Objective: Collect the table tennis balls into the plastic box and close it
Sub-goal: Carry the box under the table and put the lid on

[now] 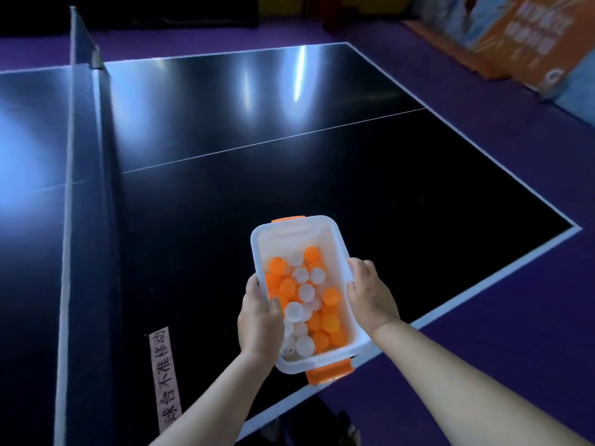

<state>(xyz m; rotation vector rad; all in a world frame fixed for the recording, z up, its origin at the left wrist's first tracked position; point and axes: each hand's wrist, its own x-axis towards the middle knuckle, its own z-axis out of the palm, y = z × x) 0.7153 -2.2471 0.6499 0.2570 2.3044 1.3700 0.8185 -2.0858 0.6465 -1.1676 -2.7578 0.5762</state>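
Observation:
A white plastic box (pixel 291 235) with orange latches at both short ends is held over the near edge of the table tennis table. It has no lid on and holds several orange and white balls (pixel 306 292). My left hand (pixel 259 320) grips its left long rim, thumb inside the box. My right hand (pixel 370 291) grips the right long rim. No lid is in view.
The dark table tennis table (pixel 289 172) has white lines and its net (pixel 83 188) runs along the left. A pink label with writing (pixel 164 378) is stuck near the net. Purple floor lies to the right, with orange banners (pixel 521 37) at the back right.

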